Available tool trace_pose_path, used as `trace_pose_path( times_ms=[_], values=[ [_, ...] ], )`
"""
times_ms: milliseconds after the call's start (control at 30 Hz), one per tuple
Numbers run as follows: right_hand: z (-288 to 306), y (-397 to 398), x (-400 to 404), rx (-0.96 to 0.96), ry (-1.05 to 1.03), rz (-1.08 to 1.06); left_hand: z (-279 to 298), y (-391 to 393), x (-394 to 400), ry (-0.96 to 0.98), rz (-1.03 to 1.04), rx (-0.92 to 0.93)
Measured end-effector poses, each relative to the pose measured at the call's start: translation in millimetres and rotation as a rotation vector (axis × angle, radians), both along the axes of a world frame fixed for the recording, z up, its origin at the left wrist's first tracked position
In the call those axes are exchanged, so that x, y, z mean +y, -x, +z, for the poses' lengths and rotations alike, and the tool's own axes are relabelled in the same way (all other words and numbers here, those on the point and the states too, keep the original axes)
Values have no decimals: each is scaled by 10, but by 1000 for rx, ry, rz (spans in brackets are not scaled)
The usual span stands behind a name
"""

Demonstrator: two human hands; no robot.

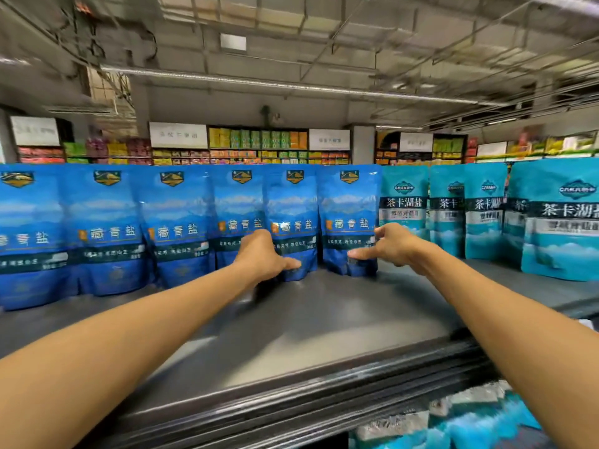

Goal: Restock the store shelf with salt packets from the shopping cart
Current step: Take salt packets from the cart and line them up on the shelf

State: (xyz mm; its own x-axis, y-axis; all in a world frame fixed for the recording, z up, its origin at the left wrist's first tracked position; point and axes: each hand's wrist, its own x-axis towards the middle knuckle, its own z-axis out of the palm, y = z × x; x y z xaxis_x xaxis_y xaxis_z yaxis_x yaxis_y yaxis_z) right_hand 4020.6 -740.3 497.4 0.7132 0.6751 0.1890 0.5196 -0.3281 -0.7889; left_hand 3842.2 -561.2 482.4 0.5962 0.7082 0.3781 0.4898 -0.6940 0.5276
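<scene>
On the dark shelf (291,335), blue salt packets (181,222) stand in a row. The left hand (262,254) touches one packet's front; the right hand (385,246), fingers loose, touches its neighbour.

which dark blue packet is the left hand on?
The fifth dark blue packet from the left: the left hand touches its lower edge. The sixth sits by the right hand.

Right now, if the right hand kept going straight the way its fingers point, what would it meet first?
The right hand points leftward along the shelf, thumb already near the rightmost dark blue salt packet. Going on, it would likely meet that packet's lower front first, though depth is hard to judge.
</scene>
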Motion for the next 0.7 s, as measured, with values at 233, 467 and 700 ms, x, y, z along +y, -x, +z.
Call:
trace_pose_path(
  times_ms=[233, 467, 700],
  values=[
    [7, 17, 199, 160, -38, -42, 114, -13, -139, -186, 57, 198],
    [-17, -131, 436, 89, -4, -120, 148, -186, -88, -190, 81, 310],
    [-41, -80, 362, 103, -9, -99, 117, -187, -98, -248, 31, 331]
  ],
)
